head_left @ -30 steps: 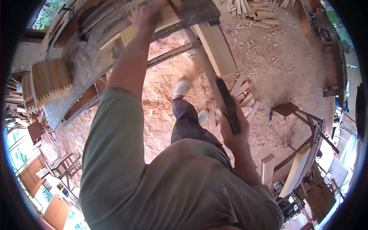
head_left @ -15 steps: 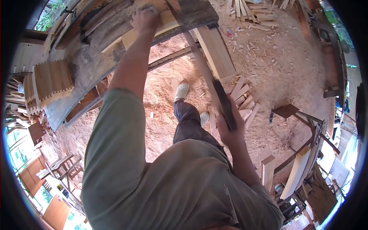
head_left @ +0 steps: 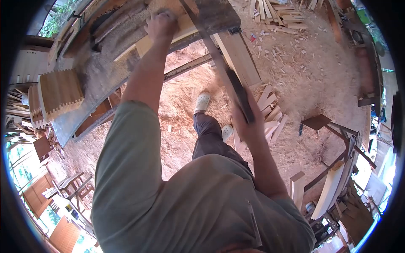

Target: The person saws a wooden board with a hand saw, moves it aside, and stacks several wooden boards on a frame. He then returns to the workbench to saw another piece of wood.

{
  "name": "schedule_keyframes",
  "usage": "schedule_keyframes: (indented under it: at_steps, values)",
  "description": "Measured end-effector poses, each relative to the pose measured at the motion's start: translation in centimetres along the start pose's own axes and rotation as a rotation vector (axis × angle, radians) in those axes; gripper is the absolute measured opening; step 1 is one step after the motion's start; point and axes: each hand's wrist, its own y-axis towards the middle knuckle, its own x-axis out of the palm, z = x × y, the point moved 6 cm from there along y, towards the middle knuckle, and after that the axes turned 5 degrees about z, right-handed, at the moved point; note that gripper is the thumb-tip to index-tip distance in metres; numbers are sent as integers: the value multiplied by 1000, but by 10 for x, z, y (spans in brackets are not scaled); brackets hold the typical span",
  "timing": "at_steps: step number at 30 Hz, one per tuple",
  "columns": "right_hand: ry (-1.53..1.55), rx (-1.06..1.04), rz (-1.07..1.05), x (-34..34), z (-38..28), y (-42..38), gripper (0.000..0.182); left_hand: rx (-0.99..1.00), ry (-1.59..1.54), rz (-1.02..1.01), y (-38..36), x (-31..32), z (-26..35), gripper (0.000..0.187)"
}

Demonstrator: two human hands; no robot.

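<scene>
At the upper left, my left hand [head_left: 161, 26] presses down on a pale wooden board [head_left: 185, 26] lying along the workbench [head_left: 219, 17], its fingers curled over the wood. My right hand [head_left: 248, 120] is wrapped round the dark handle of a long handsaw [head_left: 217, 59]. The saw's narrow blade runs up and away from me and crosses the board at the bench edge, to the right of my left hand. Motion blurs the saw and my right hand a little.
A stack of finger-jointed boards [head_left: 62, 92] stands at the bench's left end. A thick plank [head_left: 239, 59] lies beyond the saw. Wood offcuts [head_left: 274, 122] lie on the sawdust-covered floor [head_left: 181, 143] right of my feet. More sticks [head_left: 291, 17] are piled at the back.
My right hand and the saw handle have moved forward, toward the bench. My left hand stays on the board.
</scene>
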Motion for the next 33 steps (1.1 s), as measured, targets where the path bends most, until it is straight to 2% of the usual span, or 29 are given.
schedule_keyframes:
  at_steps: [1, 3, 5, 7, 8, 9, 12, 15, 16, 17, 18, 19, 21, 24, 25, 27, 28, 30, 33]
  values:
    - [-34, 116, -65, -24, -4, -36, 57, 14, -4, 9, 0, -2, 2, 52]
    - [-108, 137, -84, -62, -16, -87, 58, 15, 0, 15, -1, 0, 2, 51]
    - [-160, 141, -79, -63, -12, -86, 59, 5, 11, 25, 3, 3, 1, 51]
    - [-123, -50, -62, -34, -11, -33, 56, 7, 6, 25, 2, 1, 3, 51]
    - [-54, 4, -68, -3, 4, 9, 52, 8, -3, 23, 1, 0, 4, 51]
    - [20, 34, -64, 29, -12, 57, 50, 9, -1, 25, 0, -1, 2, 51]
    - [42, -78, -42, 70, -23, 123, 47, -20, 37, -33, 1, 0, 0, 51]
    - [13, 24, -74, 45, -9, 77, 49, 6, -18, -17, 0, -2, 3, 51]
    - [22, 35, -15, 24, -4, 40, 51, 14, -9, -6, 2, 1, 2, 50]
    - [-106, -90, 5, 1, 5, 1, 54, 22, 5, 0, 2, 4, 0, 50]
    - [-25, 122, -77, -23, 4, -39, 54, 15, 9, -6, 3, 8, -1, 50]
    - [-138, 210, -96, -44, 5, -72, 56, 26, 14, 26, 4, 9, 0, 50]
    - [-72, 68, -22, -67, -7, -105, 55, 22, 32, 60, 3, 8, -2, 50]
    - [-126, 103, -130, -35, 7, -43, 53, -23, 81, -4, 2, 2, 5, 49]
    - [-59, 160, -85, -4, 24, -2, 50, -11, 37, 5, 0, -8, 9, 49]
    - [-21, -93, -51, 50, -3, 82, 48, -9, -3, 16, -4, -10, 7, 49]
    - [31, -129, -58, 61, -9, 104, 48, -3, -2, 19, 6, -2, 3, 49]
    - [64, -159, -76, 56, -13, 101, 48, -11, -14, 9, 2, 5, -4, 49]
    - [-28, -38, -69, 19, 5, 27, 52, -50, -24, -9, 7, 5, -1, 48]
